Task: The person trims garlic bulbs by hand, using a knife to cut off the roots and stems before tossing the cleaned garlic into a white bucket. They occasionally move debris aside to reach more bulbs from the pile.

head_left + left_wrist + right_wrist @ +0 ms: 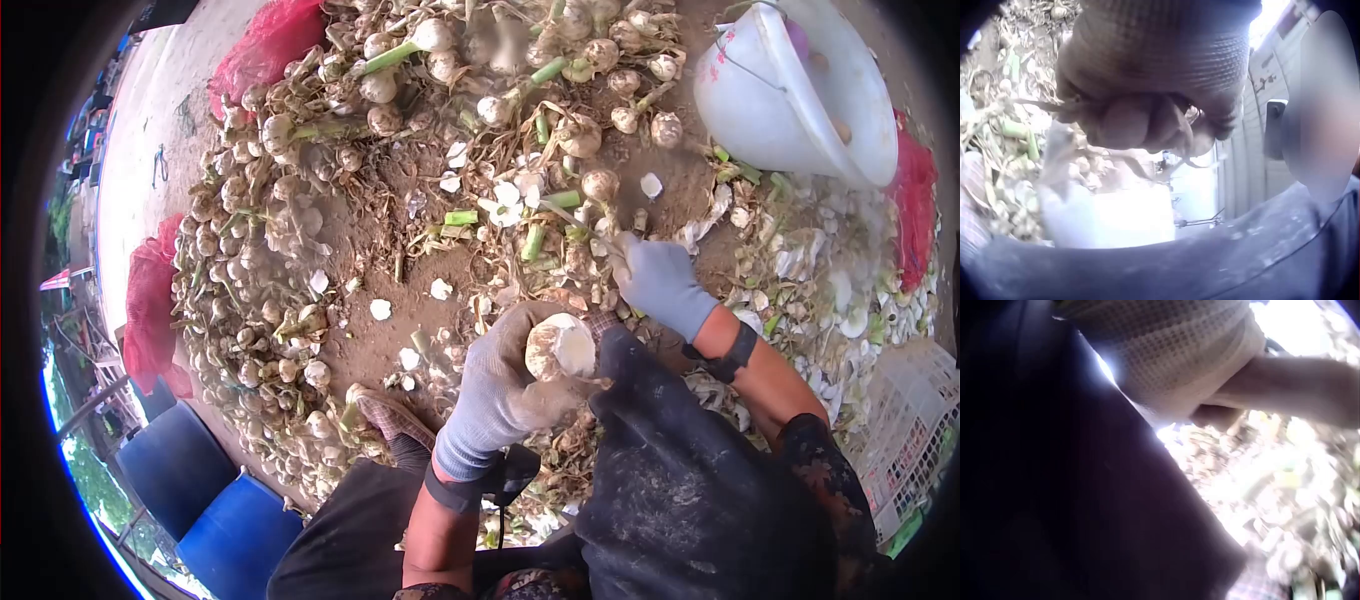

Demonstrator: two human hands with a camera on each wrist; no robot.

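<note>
A garlic bulb (560, 347) with a pale cut face rests in the grip of my gloved left hand (510, 385), above the lap. In the left wrist view the left glove (1154, 56) fills the top, with dry strands hanging under its curled fingers. My gloved right hand (665, 287) is to the upper right of the bulb, apart from it, curled round a thin, blade-like tool (583, 228) that points up and left. The right wrist view shows the right glove (1179, 356) and a long, blurred object (1291, 387) extending from it.
Garlic bulbs (285, 190) are heaped at the left and top, with cut stems (533, 242) and peelings on the ground. A white bucket (760, 100) lies tilted at upper right. Blue containers (240, 540) stand lower left, a white crate (905, 435) lower right, and red mesh bags (155, 310) at the sides.
</note>
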